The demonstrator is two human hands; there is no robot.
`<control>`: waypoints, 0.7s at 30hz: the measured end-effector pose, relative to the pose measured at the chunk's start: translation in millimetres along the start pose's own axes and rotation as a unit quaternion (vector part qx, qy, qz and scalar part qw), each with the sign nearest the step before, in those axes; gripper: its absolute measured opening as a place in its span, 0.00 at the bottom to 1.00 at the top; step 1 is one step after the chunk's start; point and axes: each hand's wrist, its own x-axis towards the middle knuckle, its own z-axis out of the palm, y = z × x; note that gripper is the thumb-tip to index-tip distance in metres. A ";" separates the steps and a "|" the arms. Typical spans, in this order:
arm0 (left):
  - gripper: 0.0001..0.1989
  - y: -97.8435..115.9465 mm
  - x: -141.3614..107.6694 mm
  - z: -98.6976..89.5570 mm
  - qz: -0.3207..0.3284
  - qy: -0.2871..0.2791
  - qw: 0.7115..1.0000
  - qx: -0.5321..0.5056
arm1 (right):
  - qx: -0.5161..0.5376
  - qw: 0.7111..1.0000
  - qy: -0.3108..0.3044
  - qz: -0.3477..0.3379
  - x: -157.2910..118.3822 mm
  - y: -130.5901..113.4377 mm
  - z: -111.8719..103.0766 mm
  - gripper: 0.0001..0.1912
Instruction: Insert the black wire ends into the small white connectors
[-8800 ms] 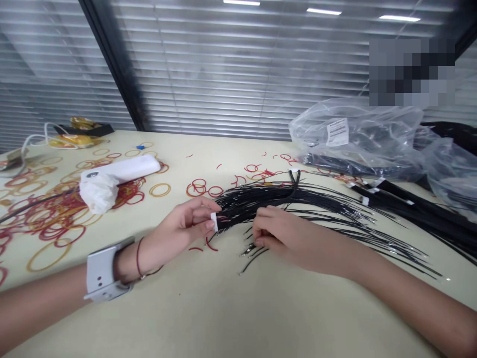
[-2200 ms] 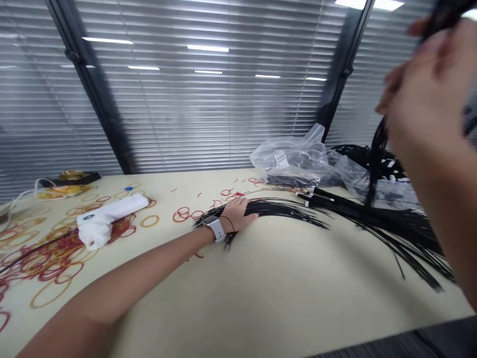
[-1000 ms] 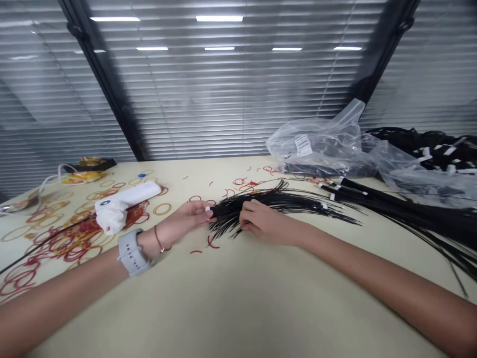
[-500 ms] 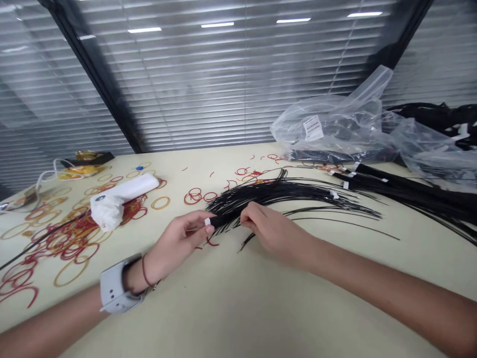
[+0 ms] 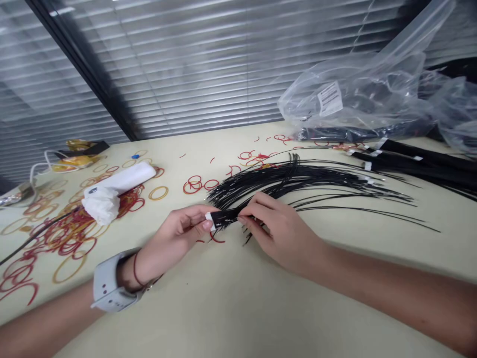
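My left hand (image 5: 182, 231) pinches the end of a flat black cable bundle (image 5: 227, 217), right at its white tape band (image 5: 210, 221). A little to the right, my right hand (image 5: 278, 228) has its thumb and forefinger closed on the same bundle. Behind both hands, a fanned pile of thin black wires (image 5: 313, 179) lies across the table and curves away to the right. Short wire ends poke out below the right hand's fingers. A few red band pieces lie just under the bundle.
Red and yellow rubber bands (image 5: 74, 223) litter the left side, around a white roll (image 5: 134, 177) and a crumpled white tissue (image 5: 101, 205). At the back right stand clear plastic bags (image 5: 354, 94), beside more black bundles (image 5: 410, 164) with white tags. Window blinds rise behind the table.
The view has shifted, so the bags look nearer. My right hand's fingers have moved slightly along the bundle, and more of its flat black surface shows between my hands.
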 end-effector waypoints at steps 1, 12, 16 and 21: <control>0.10 0.3 -0.1 0.3 -0.004 0.001 1.000 -0.003 | -0.005 1.000 0.004 0.000 -0.2 0.1 0.1 0.09; 0.13 1.2 1.6 3.0 -0.012 0.017 0.998 0.052 | -0.032 0.999 0.004 -0.009 -0.8 -4.1 2.1 0.10; 0.12 1.8 1.8 3.7 -0.018 0.019 0.998 0.058 | -0.027 1.000 0.004 -0.014 -0.7 -3.4 2.1 0.10; 0.12 2.9 0.6 4.7 -0.008 0.014 0.998 0.064 | -0.030 0.999 0.004 -0.024 -0.5 -3.3 2.9 0.11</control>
